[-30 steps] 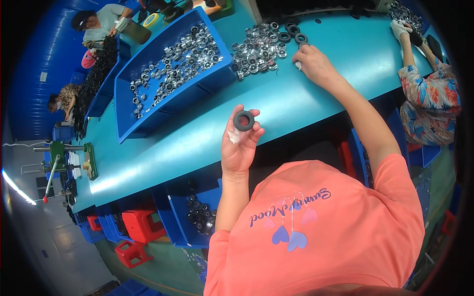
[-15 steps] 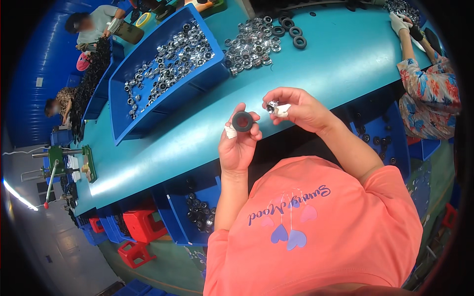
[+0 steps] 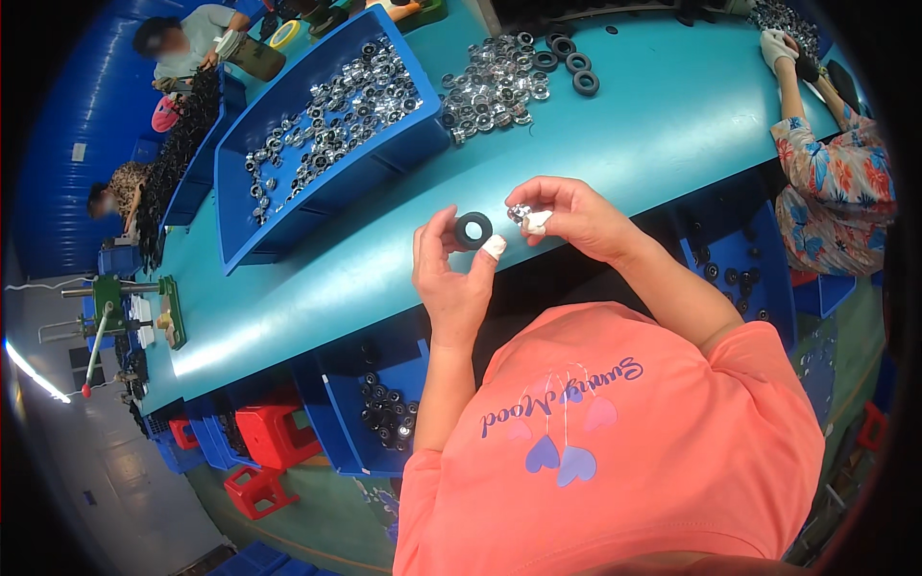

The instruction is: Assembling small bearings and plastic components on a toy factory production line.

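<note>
1. The person's left hand (image 3: 451,288) points to twelve o'clock, fingers clamped on a black ring (image 3: 473,217).
2. The right hand (image 3: 581,219) slants to ten o'clock, fingers pinching a shiny part (image 3: 519,213) at the ring's two o'clock.

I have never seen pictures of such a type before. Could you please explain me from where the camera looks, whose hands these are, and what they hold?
There is no machine arm here. The camera sits on a person's head and looks down through a very wide lens, so straight edges look bent. The two bare hands in the middle are that person's own, with white wrapping on the thumbs. The left hand holds a black ring like a small tyre; the right hand holds a shiny silver part. On the turquoise table stands a blue bin with many shiny parts; beside it lie a loose pile of similar parts and several black rings. The gloved hand at upper right belongs to someone else.
</note>
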Available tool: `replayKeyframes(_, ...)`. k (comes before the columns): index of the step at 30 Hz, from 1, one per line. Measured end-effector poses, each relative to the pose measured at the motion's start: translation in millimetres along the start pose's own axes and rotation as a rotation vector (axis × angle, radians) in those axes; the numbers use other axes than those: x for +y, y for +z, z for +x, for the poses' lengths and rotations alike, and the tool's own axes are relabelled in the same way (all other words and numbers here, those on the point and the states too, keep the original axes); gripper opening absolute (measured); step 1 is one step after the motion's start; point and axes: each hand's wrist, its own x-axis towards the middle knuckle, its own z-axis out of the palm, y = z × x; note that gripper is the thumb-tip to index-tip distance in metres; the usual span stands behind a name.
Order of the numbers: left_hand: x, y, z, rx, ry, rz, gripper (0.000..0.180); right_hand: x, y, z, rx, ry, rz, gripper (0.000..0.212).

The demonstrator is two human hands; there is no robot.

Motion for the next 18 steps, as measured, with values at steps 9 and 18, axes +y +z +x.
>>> replayKeyframes(9,6.0,2.7,-2.3,-0.012,-0.018,-0.051,0.068,2.6,3.6,0.8,0.010,0.025,-0.015,0.035)
replayKeyframes(18,9.3,5.2,-2.0,-0.003,-0.026,-0.110,0.072,5.0,5.5,5.7,0.020,0.028,-0.027,0.036)
